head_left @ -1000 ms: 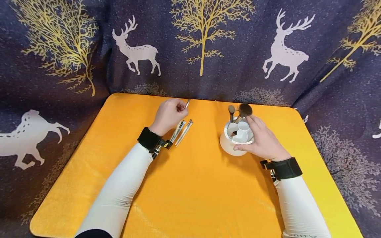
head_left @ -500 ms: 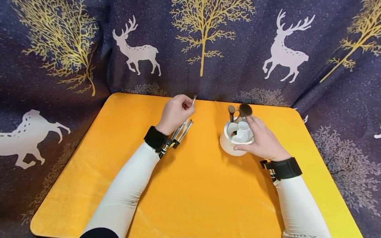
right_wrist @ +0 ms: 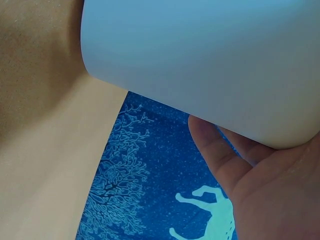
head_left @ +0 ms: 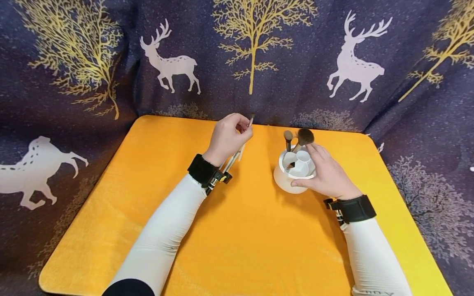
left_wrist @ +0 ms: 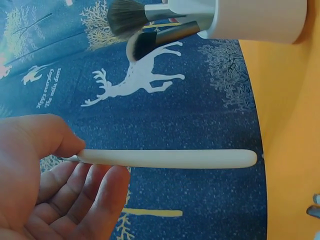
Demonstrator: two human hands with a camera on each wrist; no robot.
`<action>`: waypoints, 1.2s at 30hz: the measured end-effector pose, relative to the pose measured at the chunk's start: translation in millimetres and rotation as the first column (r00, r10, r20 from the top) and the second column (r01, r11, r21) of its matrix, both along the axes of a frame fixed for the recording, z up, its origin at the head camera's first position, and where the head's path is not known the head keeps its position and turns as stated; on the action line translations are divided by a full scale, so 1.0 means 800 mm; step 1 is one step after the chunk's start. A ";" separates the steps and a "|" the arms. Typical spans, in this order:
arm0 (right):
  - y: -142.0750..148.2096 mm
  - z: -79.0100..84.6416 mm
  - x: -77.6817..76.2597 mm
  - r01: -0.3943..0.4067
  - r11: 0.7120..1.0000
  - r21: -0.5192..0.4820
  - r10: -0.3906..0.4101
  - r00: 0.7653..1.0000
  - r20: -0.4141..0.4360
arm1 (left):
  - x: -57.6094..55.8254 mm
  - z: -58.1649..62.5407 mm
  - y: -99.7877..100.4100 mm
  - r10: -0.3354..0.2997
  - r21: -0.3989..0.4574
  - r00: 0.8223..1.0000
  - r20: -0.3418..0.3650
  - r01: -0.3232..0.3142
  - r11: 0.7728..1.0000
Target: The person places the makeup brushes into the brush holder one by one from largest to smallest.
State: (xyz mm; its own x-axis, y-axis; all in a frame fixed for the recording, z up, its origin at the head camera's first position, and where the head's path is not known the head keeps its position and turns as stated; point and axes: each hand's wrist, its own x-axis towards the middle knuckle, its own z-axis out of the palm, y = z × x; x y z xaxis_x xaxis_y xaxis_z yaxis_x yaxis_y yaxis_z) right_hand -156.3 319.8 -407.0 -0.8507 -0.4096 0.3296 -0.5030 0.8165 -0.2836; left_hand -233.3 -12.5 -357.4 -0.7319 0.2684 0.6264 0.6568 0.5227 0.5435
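Brush [left_wrist: 170,158], held up by the table's [head_left: 259,246] far edge, its tip end hidden by the left hand [head_left: 227,137]; thumb and fingers pinch it there, pale handle jutting beyond. The right hand [head_left: 327,172] grips the cup [head_left: 284,182], some fingers hidden. Loose brushes [head_left: 234,160] are partly covered.

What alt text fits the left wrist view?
A person's left grip pinches a slim pale handle, its rounded end pointing right, before blue deer-print fabric. Two brushes jut leftward from a white holder at upper right; orange tabletop lines the right side.
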 end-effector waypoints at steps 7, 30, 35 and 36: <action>0.001 -0.001 0.000 -0.006 1.000 -0.005 0.006 1.000 -0.016 | -0.001 0.004 0.014 -0.022 0.005 1.000 -0.021 0.022 1.000; 0.002 0.000 -0.004 -0.002 1.000 -0.018 0.002 1.000 -0.003 | 0.003 0.008 0.064 -0.104 0.029 0.991 -0.087 0.107 0.994; 0.003 0.000 -0.004 -0.001 1.000 -0.019 0.001 1.000 -0.007 | 0.007 0.012 0.073 -0.124 0.043 0.985 -0.117 0.130 0.991; 0.003 0.000 -0.004 0.000 1.000 -0.018 0.000 1.000 -0.010 | 0.008 0.012 0.074 -0.131 0.046 0.984 -0.124 0.138 0.989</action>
State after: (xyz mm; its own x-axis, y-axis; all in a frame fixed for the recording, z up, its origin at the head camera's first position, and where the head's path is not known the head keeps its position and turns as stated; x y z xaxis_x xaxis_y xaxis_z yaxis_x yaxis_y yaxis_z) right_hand -159.4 322.3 -407.3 -0.8473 -0.4034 0.3454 -0.5059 0.8111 -0.2936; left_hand -227.3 46.7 -347.4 -0.6099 0.3227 0.7238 0.7813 0.3972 0.4814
